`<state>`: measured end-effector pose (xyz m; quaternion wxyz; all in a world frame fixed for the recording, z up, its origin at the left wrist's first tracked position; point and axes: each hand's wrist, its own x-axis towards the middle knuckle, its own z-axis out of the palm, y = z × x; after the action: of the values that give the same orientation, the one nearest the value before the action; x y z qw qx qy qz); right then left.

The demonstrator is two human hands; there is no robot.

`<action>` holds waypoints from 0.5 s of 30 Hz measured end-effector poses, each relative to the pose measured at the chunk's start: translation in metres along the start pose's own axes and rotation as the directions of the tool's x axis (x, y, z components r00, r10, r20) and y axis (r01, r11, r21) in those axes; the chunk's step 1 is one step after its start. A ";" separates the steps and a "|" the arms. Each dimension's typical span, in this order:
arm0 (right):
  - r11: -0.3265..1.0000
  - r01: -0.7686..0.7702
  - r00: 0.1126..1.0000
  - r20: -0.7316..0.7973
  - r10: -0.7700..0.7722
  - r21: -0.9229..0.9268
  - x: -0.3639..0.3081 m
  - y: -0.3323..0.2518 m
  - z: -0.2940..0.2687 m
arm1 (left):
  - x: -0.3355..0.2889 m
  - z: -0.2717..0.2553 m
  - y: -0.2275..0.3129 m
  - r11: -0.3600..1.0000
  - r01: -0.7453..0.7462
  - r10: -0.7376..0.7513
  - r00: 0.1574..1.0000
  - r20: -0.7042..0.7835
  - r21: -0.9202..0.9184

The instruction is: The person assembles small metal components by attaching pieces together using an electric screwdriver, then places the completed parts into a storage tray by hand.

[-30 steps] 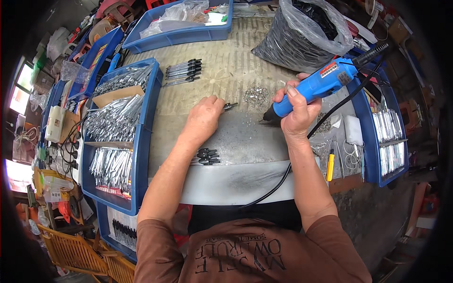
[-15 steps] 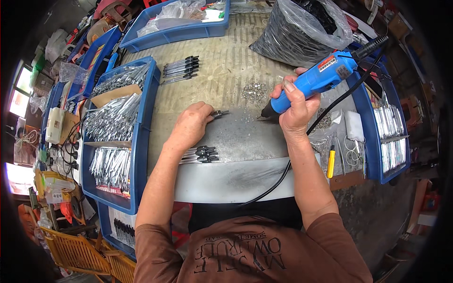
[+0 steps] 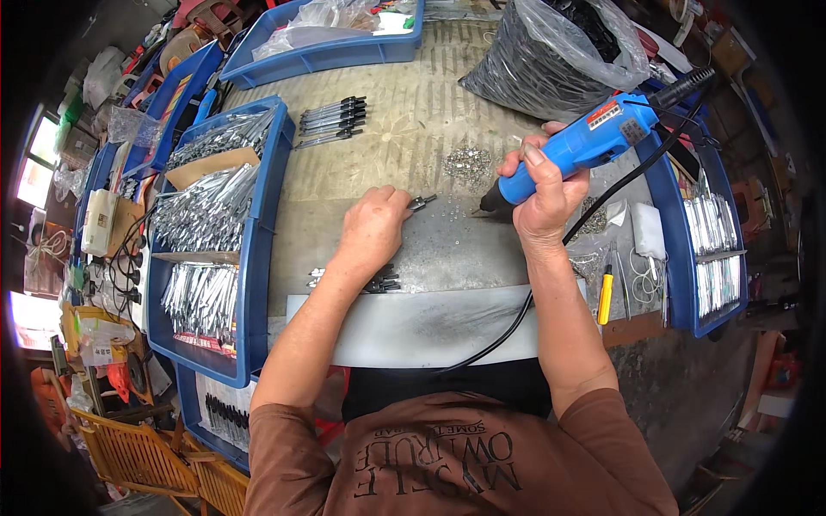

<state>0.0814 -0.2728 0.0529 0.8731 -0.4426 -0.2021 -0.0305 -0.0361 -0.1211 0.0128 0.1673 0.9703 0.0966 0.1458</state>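
My right hand [image 3: 551, 206] is wrapped round a blue electric screwdriver [image 3: 594, 142], its dark nose and thin bit pointing down and left at the table. My left hand [image 3: 374, 225] is closed on a slim piece, whose black-and-silver end [image 3: 422, 203] sticks out to the right of the fingers. Most of that piece is hidden. A gap separates this end from the screwdriver's bit. Beyond the bit lies a small heap of tiny metal parts [image 3: 467, 165], with loose ones scattered nearer. Several silver rods with black ends [image 3: 383, 281] lie partly under my left forearm.
More black-ended rods [image 3: 334, 119] lie in a row farther back. At left stands a blue divided bin [image 3: 256, 249] full of silver rods. A bulging plastic bag [image 3: 551, 64] sits far right. The black cable [image 3: 615, 193] trails past my right forearm, near a yellow-handled screwdriver [image 3: 606, 297].
My left hand has moved right with the slim piece, bringing its end closer to the bit. My right hand and the electric screwdriver have barely shifted.
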 end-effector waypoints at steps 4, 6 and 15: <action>1.000 0.006 1.000 0.007 -0.006 -0.006 0.001 0.001 -0.002 | 0.002 0.004 0.000 1.000 0.017 -0.017 1.000 -0.002 0.015; 1.000 0.003 1.000 0.008 -0.003 -0.011 0.001 0.002 -0.003 | 0.002 0.006 -0.001 1.000 -0.003 0.003 1.000 -0.022 -0.007; 1.000 0.011 1.000 0.021 -0.011 0.006 0.000 0.003 -0.002 | 0.007 0.004 0.000 0.994 0.067 -0.068 0.998 -0.006 -0.086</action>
<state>0.0826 -0.2725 0.0497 0.8720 -0.4394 -0.2138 -0.0300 -0.0281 -0.1208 0.0116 0.2132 0.9577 0.1238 0.1486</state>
